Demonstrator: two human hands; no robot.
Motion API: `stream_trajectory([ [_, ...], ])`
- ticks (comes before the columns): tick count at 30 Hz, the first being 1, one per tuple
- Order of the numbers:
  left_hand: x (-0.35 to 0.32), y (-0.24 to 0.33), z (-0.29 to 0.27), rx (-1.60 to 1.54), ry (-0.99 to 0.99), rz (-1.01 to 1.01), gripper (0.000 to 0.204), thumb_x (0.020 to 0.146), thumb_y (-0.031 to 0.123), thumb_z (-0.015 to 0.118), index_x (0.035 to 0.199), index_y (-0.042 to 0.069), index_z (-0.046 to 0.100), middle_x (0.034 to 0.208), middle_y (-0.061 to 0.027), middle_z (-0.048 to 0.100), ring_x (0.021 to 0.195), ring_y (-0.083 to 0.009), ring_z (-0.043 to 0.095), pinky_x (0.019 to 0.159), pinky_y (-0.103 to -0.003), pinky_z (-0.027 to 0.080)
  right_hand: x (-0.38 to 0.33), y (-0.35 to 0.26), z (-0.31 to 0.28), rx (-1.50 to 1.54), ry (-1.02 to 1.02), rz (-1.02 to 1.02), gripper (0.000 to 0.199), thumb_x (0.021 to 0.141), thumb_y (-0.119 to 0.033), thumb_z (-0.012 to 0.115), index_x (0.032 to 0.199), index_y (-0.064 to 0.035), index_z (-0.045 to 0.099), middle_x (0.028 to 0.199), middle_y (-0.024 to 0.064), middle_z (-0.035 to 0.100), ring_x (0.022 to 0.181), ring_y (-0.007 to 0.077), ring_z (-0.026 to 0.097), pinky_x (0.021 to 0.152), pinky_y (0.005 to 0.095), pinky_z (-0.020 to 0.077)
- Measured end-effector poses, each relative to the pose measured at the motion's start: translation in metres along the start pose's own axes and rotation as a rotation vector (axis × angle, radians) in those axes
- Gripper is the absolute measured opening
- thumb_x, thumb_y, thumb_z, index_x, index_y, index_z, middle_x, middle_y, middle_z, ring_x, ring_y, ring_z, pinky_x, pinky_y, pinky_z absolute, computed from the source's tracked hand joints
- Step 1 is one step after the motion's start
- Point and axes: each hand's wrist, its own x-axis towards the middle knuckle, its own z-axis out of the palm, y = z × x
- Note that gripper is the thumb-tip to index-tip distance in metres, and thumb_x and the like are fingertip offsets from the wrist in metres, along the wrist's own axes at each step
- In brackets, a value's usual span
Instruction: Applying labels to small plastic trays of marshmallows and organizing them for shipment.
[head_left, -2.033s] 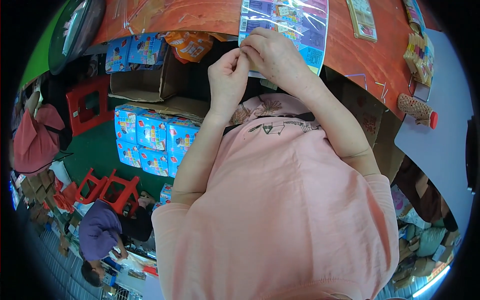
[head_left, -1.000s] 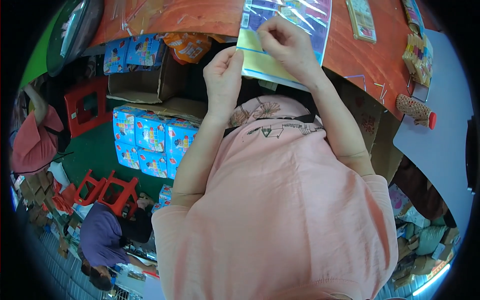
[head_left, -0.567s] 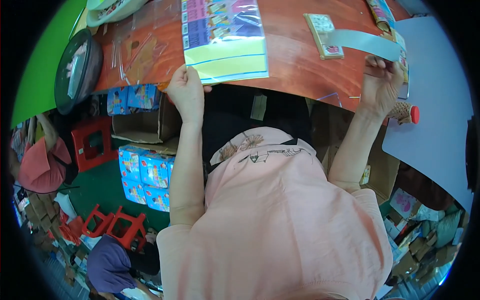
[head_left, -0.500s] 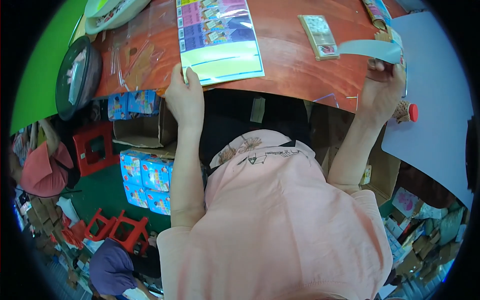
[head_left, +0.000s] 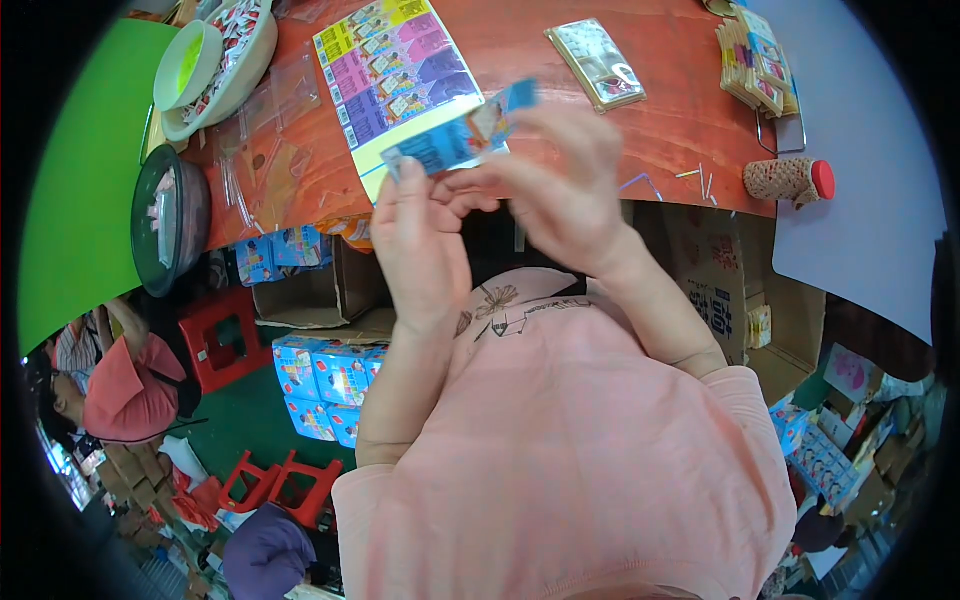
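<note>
Left hand point(head_left: 420, 240) and right hand point(head_left: 560, 180) pinch a thin, glossy blue paper strip point(head_left: 460, 135) over the orange tabletop point(head_left: 660, 130).

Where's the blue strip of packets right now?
The blue strip of packets is held up between both hands, above the table's near edge, in front of the colourful sheet.

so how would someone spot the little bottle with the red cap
Start at the orange-brown table and follow its near edge to the right corner. The small bottle lies on its side there, below a stack of cards. Only it has a tan netted wrap and a red cap.
</note>
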Motion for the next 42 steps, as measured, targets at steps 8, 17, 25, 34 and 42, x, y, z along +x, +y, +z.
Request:
stream_trajectory([
  [8,0.011,0.002,-0.016,-0.163,-0.072,-0.145,0.036,0.107,0.03,0.042,0.116,-0.002,0.057,0.099,-0.0158,0.069,0.083,-0.0272,0.07,0.066,-0.034,0.054,-0.021,0.04,-0.009,1.311,0.223,1.172,0.035,0.099,-0.018,0.06,0.13,-0.0019,0.054,0.124,0.0092,0.058,0.108,0.0151,0.058,0.093,0.0341,0.0486],
  [17,0.028,-0.055,-0.004,0.147,0.068,-0.149,0.021,0.098,0.018,0.063,0.083,0.003,0.064,0.072,-0.0032,0.061,0.058,-0.0097,0.051,0.054,-0.024,0.043,-0.031,0.053,-0.037,0.589,0.169,0.922,0.039,0.095,-0.003,0.063,0.131,-0.0019,0.049,0.1,0.004,0.063,0.092,0.0088,0.06,0.084,0.0233,0.0471],
  [25,0.024,-0.093,0.015,0.096,0.073,-0.424,0.01,0.091,0.008,0.07,0.093,-0.001,0.065,0.066,-0.0067,0.062,0.051,-0.0115,0.055,0.046,-0.023,0.042,-0.06,0.068,-0.078,0.221,0.18,0.87,0.036,0.095,0.0,0.06,0.129,-0.0042,0.049,0.101,0.0039,0.06,0.091,0.0082,0.057,0.08,0.0218,0.0455],
  [34,0.067,-0.081,0.043,0.178,-0.003,-0.354,0.041,0.1,0.039,0.059,0.107,-0.002,0.056,0.097,-0.0099,0.061,0.065,-0.0126,0.062,0.047,-0.022,0.045,-0.013,0.128,-0.125,0.684,0.52,0.879,0.033,0.095,-0.007,0.063,0.127,-0.004,0.055,0.105,0.0034,0.061,0.089,0.0076,0.058,0.078,0.0215,0.0479],
  [42,0.058,-0.076,0.084,-0.021,-0.244,-0.499,0.075,0.101,0.06,0.039,0.132,-0.008,0.047,0.117,-0.0146,0.057,0.08,-0.0176,0.063,0.057,-0.024,0.051,-0.019,0.15,-0.117,0.808,0.446,0.893,0.034,0.097,-0.008,0.059,0.13,-0.0019,0.052,0.114,0.0047,0.062,0.104,0.0104,0.061,0.093,0.0271,0.0495],
])
